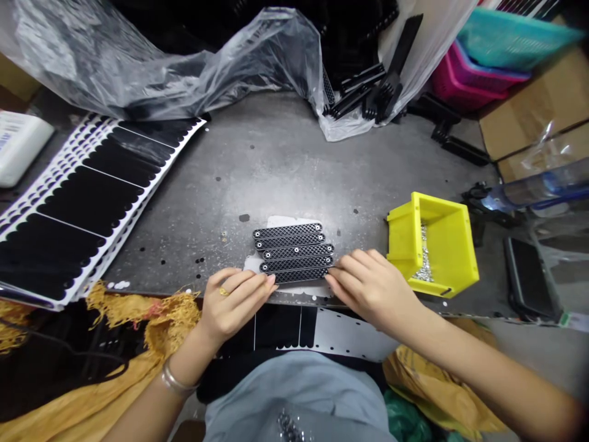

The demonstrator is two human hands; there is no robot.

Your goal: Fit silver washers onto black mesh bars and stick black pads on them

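Several black lattice strips (pixel 297 250) with small silvery rivets lie side by side in a stack, slightly offset from one another. White paper shows under them near the table's front edge. My left hand (pixel 234 302), with a ring and a bracelet, has its fingertips closed at the left end of the nearest strip. At the right end of that same strip, my right hand (pixel 368 283) pinches with thumb and fingers. The exact contact under the fingertips is partly hidden.
A yellow bin (pixel 432 245) with small metal pieces stands at right, beside a dark phone-like object (pixel 529 276). Black sticker sheets (pixel 101 196) are stacked at left. A clear plastic bag (pixel 257 55) with black parts lies at the back, near coloured baskets (pixel 478 73).
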